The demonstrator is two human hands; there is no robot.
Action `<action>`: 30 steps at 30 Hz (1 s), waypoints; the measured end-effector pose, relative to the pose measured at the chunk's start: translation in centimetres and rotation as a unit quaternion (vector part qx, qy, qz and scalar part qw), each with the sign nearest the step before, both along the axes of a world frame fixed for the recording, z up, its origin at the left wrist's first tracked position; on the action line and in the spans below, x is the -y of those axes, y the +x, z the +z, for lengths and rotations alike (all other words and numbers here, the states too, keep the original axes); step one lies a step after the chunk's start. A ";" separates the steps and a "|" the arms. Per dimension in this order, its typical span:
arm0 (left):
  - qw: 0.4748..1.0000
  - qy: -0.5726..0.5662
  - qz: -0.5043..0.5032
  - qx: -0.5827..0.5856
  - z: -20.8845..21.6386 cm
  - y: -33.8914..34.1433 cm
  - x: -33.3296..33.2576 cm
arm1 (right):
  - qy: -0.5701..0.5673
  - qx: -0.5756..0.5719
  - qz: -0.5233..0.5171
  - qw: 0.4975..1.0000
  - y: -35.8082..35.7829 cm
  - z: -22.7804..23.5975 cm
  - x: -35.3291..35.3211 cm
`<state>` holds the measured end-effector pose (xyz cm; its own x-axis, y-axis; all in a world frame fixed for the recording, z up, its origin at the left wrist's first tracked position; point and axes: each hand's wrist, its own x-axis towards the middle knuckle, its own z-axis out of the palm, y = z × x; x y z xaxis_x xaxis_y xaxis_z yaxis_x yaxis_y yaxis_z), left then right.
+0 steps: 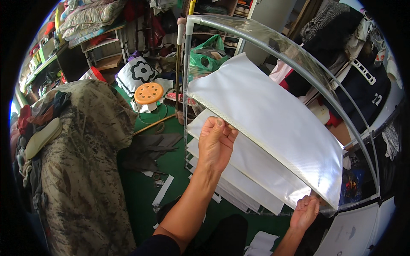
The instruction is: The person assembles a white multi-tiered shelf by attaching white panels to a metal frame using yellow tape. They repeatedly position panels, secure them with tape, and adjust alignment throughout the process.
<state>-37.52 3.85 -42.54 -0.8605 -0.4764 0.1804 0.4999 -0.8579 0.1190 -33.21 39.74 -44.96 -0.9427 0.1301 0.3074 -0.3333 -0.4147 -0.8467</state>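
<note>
A white, shiny shelf sheet (269, 111) spans the top level of a grey tube-framed rack (273, 51). My left hand (218, 141) is closed on its front edge, left of the middle, thumb on top. Farther right and lower, my right hand (305, 211) has its fingers curled at the same front edge near the right corner; its fingertips are partly hidden. Below the top sheet, several more white shelf layers (256, 168) show one under another. Clear plastic (256, 30) covers the rack's upper part.
A camouflage cloth (81, 170) drapes over a bulky form at left, a shoe insole (42, 137) on it. An orange stool (148, 93) and a green bag (207, 55) stand behind. Dark clothes (354, 81) hang at right; white scraps (163, 190) lie on the green floor (145, 205).
</note>
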 end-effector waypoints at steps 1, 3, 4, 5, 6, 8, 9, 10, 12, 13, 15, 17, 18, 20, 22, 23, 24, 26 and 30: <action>1.000 -0.002 0.001 0.009 0.0 0.1 0.0 | -0.002 0.000 0.001 1.000 0.0 0.0 0.1; 1.000 -0.005 0.004 0.027 0.0 0.4 0.0 | -0.005 -0.001 0.004 1.000 0.1 0.0 0.2; 0.999 -0.008 0.011 0.035 0.2 0.6 0.0 | -0.006 0.000 0.000 1.000 0.1 0.0 0.3; 0.999 -0.012 0.018 0.043 0.4 0.8 -0.1 | -0.007 0.002 -0.004 1.000 0.1 0.1 0.4; 0.998 -0.015 0.025 0.052 0.5 1.0 -0.2 | -0.009 0.003 -0.007 1.000 0.2 0.1 0.5; 0.994 -0.033 0.050 0.093 0.7 1.2 -0.3 | -0.011 0.001 -0.002 1.000 0.1 0.0 0.5; 0.991 -0.042 0.062 0.114 0.8 1.4 -0.3 | -0.012 0.000 0.001 1.000 0.1 0.0 0.6; 0.988 -0.051 0.068 0.132 1.2 1.6 -0.3 | -0.013 0.000 0.004 1.000 0.2 0.1 0.6; 0.980 -0.069 0.080 0.168 2.3 2.1 -0.1 | -0.015 0.001 0.010 1.000 0.2 0.2 0.7; 0.976 -0.074 0.100 0.180 2.2 2.0 0.3 | -0.011 -0.003 0.012 1.000 0.2 0.3 0.6; 0.965 -0.084 0.140 0.204 1.9 1.8 1.5 | -0.001 -0.011 0.015 1.000 0.2 0.2 0.2; 0.954 -0.127 0.165 0.214 1.8 1.8 2.9 | -0.008 -0.011 0.014 1.000 0.1 0.1 0.1; 0.948 -0.149 0.177 0.219 1.8 1.7 3.5 | -0.011 -0.011 0.012 1.000 0.1 0.0 0.0; 0.942 -0.151 0.209 0.213 2.2 1.4 4.6 | -0.013 -0.002 0.014 1.000 0.1 -0.1 0.0; 0.931 -0.161 0.240 0.222 2.3 1.1 5.6 | -0.015 -0.002 0.013 1.000 0.0 -0.2 -0.1; 0.919 -0.166 0.274 0.230 2.5 1.2 5.9 | -0.015 -0.006 0.010 1.000 0.0 -0.3 -0.1; 0.914 -0.175 0.286 0.229 2.4 1.1 6.3 | -0.015 -0.010 0.008 1.000 -0.1 -0.4 -0.2; 0.902 -0.195 0.311 0.227 1.9 1.1 7.2 | -0.011 -0.013 0.028 0.999 -0.1 -0.3 -0.2; 0.890 -0.208 0.346 0.212 2.1 1.3 7.3 | -0.016 -0.009 0.022 1.000 -0.2 -0.6 -0.4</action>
